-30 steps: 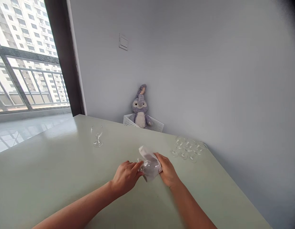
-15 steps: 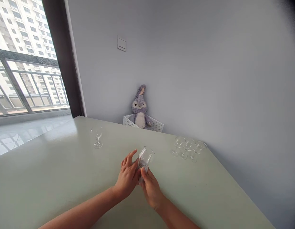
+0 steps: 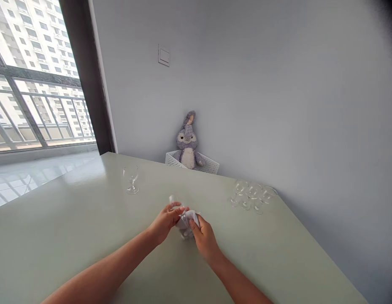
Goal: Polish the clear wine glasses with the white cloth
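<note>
My left hand [image 3: 163, 222] is closed around the bowl of a clear stemmed glass [image 3: 173, 199], which is tilted with its rim to the upper left. Below the fingers, the stem and foot point toward me and are partly blurred. My right hand [image 3: 207, 241] pinches a white cloth or tissue [image 3: 192, 215], thumb on top, and presses it against the stem and foot end. Part of the glass is hidden behind the fingers and the white material.
One stemmed glass [image 3: 131, 179] stands upright at the left on the pale green table [image 3: 72, 223]. Three more glasses [image 3: 253, 192] stand close together near the right edge. Behind the table, a plush rabbit [image 3: 187, 147] sits in a white perforated basket [image 3: 211, 166] against the wall.
The glass has tipped from nearly upright to leaning left. My left hand has closed on its bowl, and my right hand has moved from the stem with the white material toward the foot.
</note>
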### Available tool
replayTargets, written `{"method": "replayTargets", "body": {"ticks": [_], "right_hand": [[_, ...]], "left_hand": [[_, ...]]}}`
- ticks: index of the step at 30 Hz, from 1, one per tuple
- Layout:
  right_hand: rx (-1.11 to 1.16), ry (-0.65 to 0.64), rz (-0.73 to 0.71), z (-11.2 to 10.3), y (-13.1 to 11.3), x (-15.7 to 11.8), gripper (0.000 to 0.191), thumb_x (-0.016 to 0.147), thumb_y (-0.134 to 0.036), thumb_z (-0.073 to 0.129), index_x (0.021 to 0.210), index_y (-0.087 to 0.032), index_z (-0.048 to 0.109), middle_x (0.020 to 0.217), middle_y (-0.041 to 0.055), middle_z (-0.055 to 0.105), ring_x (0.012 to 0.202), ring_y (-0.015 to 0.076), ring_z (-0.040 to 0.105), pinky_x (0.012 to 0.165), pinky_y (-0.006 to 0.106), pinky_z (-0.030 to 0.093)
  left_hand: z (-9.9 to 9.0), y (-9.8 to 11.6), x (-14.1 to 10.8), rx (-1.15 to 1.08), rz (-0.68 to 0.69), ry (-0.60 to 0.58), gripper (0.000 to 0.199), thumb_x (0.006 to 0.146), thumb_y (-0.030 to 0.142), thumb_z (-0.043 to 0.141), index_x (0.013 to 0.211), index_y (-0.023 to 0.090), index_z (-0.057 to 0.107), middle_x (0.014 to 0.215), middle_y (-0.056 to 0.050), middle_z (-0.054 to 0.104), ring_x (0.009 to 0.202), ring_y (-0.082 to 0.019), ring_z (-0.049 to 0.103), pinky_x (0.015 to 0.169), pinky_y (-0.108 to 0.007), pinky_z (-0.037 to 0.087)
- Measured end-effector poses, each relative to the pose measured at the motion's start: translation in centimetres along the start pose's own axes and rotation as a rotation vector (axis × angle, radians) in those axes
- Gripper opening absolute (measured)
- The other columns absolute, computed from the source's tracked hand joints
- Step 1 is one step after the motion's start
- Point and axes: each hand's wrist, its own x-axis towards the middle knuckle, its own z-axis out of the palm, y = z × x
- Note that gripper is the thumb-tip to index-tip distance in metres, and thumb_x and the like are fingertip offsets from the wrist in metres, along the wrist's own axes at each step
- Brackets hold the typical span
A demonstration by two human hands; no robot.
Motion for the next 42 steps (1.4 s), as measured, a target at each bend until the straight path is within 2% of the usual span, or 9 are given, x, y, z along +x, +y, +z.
{"method": "replayTargets", "body": {"ticks": [5, 11, 17, 23, 27, 30, 35, 38, 42], "right_hand": [[-0.723, -0.100, -0.540, 0.1, -0.5, -1.3, 0.036, 0.084, -0.039, 0.046, 0.116, -0.024, 0.053, 0.119, 0.0091, 0.053, 0.102, 0.0282, 0.049, 0.082, 0.043, 0.040], [-0.920, -0.080, -0.791, 0.0, 0.7, -0.8, 0.049, 0.084, -0.012, 0.044, 0.130, -0.027, 0.040, 0.134, 0.0031, 0.043, 0.127, 0.0290, 0.028, 0.098, 0.050, 0.031], [-0.713, 0.038, -0.723, 1.3, 2.7, -0.9, 0.061, 0.084, 0.000, 0.030, 0.140, -0.020, 0.018, 0.141, 0.0104, 0.030, 0.129, 0.0241, 0.028, 0.099, 0.044, 0.038], [-0.530, -0.114, -0.479, 1.9, -0.6, -2.8, 0.031, 0.087, -0.022, 0.043, 0.115, -0.021, 0.055, 0.120, 0.0075, 0.055, 0.103, 0.0185, 0.056, 0.085, 0.029, 0.048], [-0.636, 0.060, -0.414, 0.5, -2.8, -1.9, 0.026, 0.087, -0.027, 0.041, 0.105, -0.020, 0.059, 0.087, 0.0051, 0.062, 0.068, 0.0130, 0.059, 0.061, 0.023, 0.045], [-0.770, 0.168, -0.332, -0.4, -3.2, -0.1, 0.028, 0.085, -0.029, 0.045, 0.108, -0.018, 0.056, 0.078, 0.0038, 0.061, 0.063, 0.0134, 0.056, 0.057, 0.023, 0.038], [-0.807, 0.015, -0.188, -0.9, -1.7, 1.6, 0.029, 0.085, -0.041, 0.044, 0.073, -0.021, 0.061, 0.060, -0.0025, 0.059, 0.051, 0.0100, 0.050, 0.048, 0.021, 0.028], [-0.761, 0.057, -0.126, -2.1, 0.3, 1.5, 0.023, 0.082, -0.037, 0.049, 0.070, -0.020, 0.060, 0.059, -0.0034, 0.059, 0.052, 0.0096, 0.050, 0.049, 0.020, 0.027], [-0.719, 0.308, 0.039, -6.7, 3.8, 1.4, 0.018, 0.078, -0.033, 0.051, 0.079, -0.020, 0.064, 0.062, -0.0014, 0.061, 0.058, 0.0127, 0.053, 0.055, 0.021, 0.032]], "left_hand": [[-1.0, 0.7, 0.9, -0.113, -0.023, 0.008, 0.022, 0.072, 0.031, 0.065, 0.082, 0.013, 0.056, 0.085, -0.007, 0.065, 0.079, -0.016, 0.062, 0.072, -0.026, 0.047], [-1.4, 0.8, 1.6, -0.344, -0.251, 0.008, 0.029, 0.081, 0.039, 0.052, 0.081, 0.011, 0.059, 0.078, -0.007, 0.065, 0.074, -0.016, 0.063, 0.070, -0.028, 0.050], [-1.6, 1.7, 1.5, -0.430, -0.050, 0.042, 0.026, 0.084, 0.035, 0.049, 0.085, 0.011, 0.059, 0.083, -0.007, 0.066, 0.075, -0.015, 0.063, 0.072, -0.025, 0.051], [-2.5, 3.8, 1.7, -0.455, 0.192, 0.182, 0.012, 0.082, 0.022, 0.053, 0.088, 0.011, 0.054, 0.100, -0.012, 0.063, 0.094, -0.017, 0.062, 0.081, -0.027, 0.051], [-1.7, 3.2, 1.5, -0.316, 0.376, 0.115, 0.021, 0.075, 0.021, 0.062, 0.091, 0.018, 0.049, 0.101, -0.009, 0.064, 0.103, -0.023, 0.058, 0.092, -0.037, 0.044], [-0.1, 1.5, 0.6, -0.148, 0.374, 0.013, 0.039, 0.073, 0.025, 0.065, 0.104, 0.022, 0.043, 0.110, -0.009, 0.061, 0.105, -0.023, 0.056, 0.096, -0.039, 0.038], [1.1, -0.9, -0.5, 0.268, 0.375, -0.133, 0.055, 0.074, 0.037, 0.062, 0.120, 0.026, 0.035, 0.128, -0.012, 0.048, 0.117, -0.026, 0.046, 0.095, -0.041, 0.038], [0.4, -1.2, -0.3, 0.746, 0.459, -0.041, 0.057, 0.074, 0.041, 0.060, 0.123, 0.027, 0.036, 0.131, -0.010, 0.045, 0.122, -0.025, 0.039, 0.099, -0.041, 0.033], [-1.1, -1.6, 0.8, 1.201, 0.518, 0.122, 0.045, 0.079, 0.046, 0.049, 0.119, 0.027, 0.044, 0.125, -0.006, 0.050, 0.121, -0.024, 0.039, 0.099, -0.043, 0.032]]}}
